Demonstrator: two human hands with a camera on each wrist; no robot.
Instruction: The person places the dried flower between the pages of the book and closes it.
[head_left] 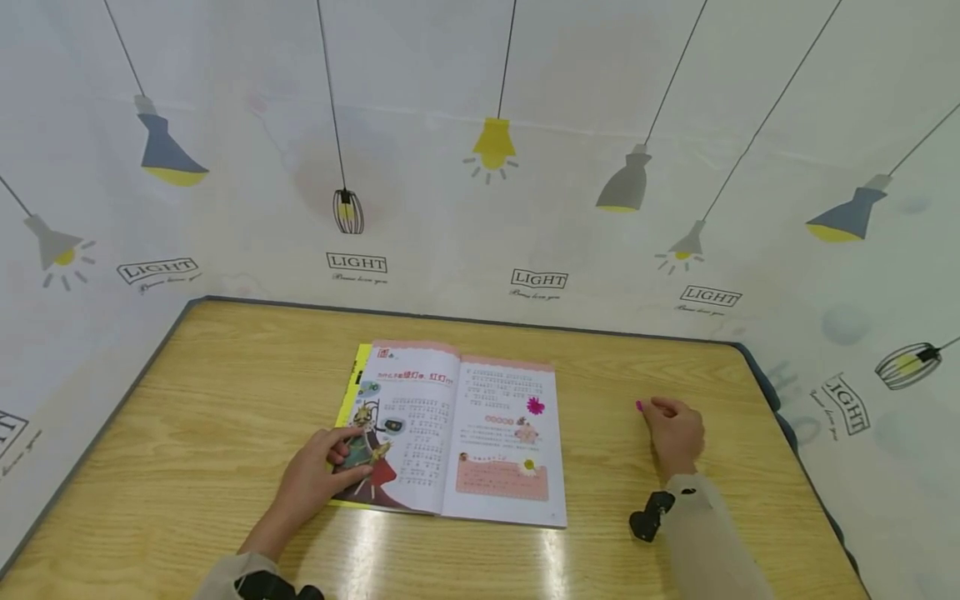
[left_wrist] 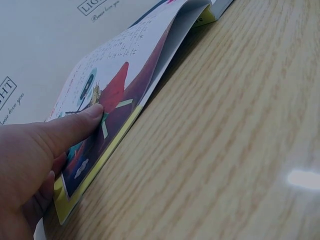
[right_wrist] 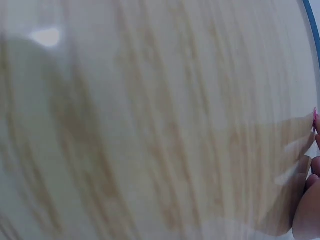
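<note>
An open book (head_left: pixel 448 442) with printed, illustrated pages and a yellow cover edge lies on the table. My left hand (head_left: pixel 318 468) grips its left side, the thumb (left_wrist: pixel 75 127) on the picture page and the other fingers at the edge, partly hidden. On the right-hand page lie a magenta flower (head_left: pixel 535 406) and a white flower (head_left: pixel 529 467) with a yellow centre. To the right of the book, my right hand (head_left: pixel 675 433) pinches a small pink flower-like piece (head_left: pixel 640 406) between its fingertips, just above the table; only its edge shows in the right wrist view.
The wood-grain table (head_left: pixel 607 550) has a dark rim. Behind it and at both sides hangs a pale curtain (head_left: pixel 420 167) printed with lamps. A black wrist camera (head_left: pixel 651 517) sits on the right sleeve, another at the left sleeve.
</note>
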